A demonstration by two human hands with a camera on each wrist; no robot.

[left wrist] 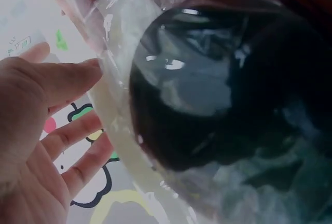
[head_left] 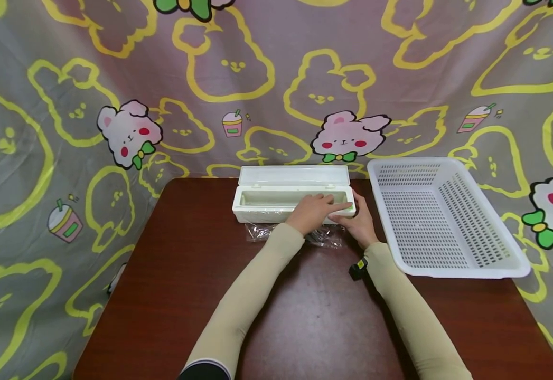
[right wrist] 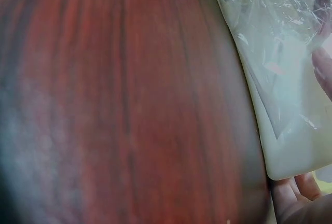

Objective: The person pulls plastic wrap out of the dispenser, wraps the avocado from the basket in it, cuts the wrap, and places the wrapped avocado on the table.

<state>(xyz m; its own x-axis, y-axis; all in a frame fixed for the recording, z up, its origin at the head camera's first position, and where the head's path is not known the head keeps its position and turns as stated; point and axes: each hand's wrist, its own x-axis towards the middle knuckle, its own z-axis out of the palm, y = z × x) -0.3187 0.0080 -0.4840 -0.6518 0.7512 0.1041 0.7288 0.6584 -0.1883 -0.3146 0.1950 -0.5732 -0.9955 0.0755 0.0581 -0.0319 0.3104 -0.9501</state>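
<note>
A long white box (head_left: 252,214), apparently a cling film dispenser, stands at the back of the table with its lid (head_left: 292,174) raised. Clear plastic film (head_left: 326,237) hangs crumpled over its front edge onto the table. My left hand (head_left: 311,211) lies over the front right of the box, one finger stretched towards the right end, beside a small green mark (left wrist: 61,40). In the left wrist view its fingers are loosely spread. My right hand (head_left: 361,224) grips the box's right end, thumb in front and fingers behind the corner.
A white perforated plastic basket (head_left: 423,221) stands on the right side of the brown table (head_left: 186,253). Behind the table hangs a patterned curtain (head_left: 266,63). A small black device (head_left: 358,269) is on the right wrist. A dark round shape fills much of the left wrist view.
</note>
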